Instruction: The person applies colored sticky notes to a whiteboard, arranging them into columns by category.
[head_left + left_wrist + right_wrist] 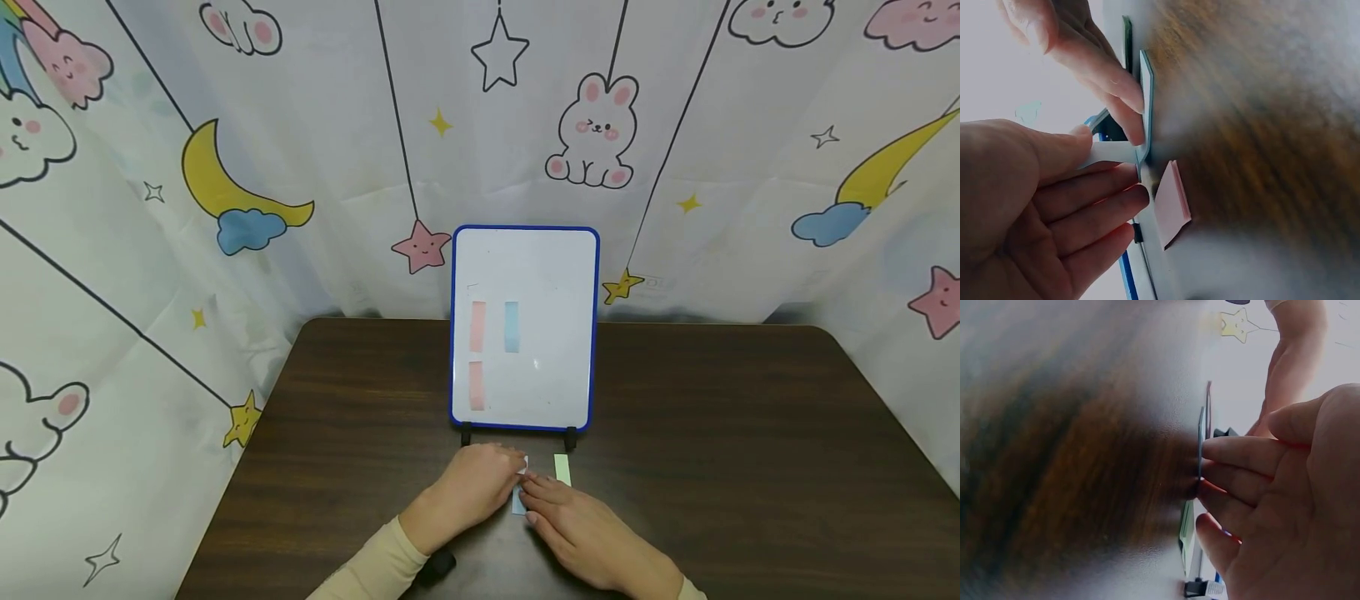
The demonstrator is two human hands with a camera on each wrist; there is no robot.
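Left hand (480, 479): thumb and finger pinching the raised end of a thin, pale paper strip (1113, 152), the other fingers extended. Right hand (573, 525): fingers nearly straight, grasping nothing, tips pressed on a pad of blue sticky notes (518, 505). The pad, flat, narrow and oblong, lies on the table in front of the whiteboard; the strip bends up from its face and joins it at one end. Green pad (562, 469): paper, oblong, just to the right of the blue one. Table (712, 417): dark brown, wood-grained, rounded far corners. Whiteboard (555, 275): glossy white, blue rim, rounded corners, upright on black feet (571, 439); it bears two pink strips (477, 327), one above the other, and one blue strip (512, 327) beside the upper. Curtain (510, 150): white, creased cloth printed with rabbits, stars, moons and clouds. The left wrist view alone plainly shows the pinch and a thick, layered pink pad (1172, 206) near the left fingers; the head view alone shows the strips on the board.
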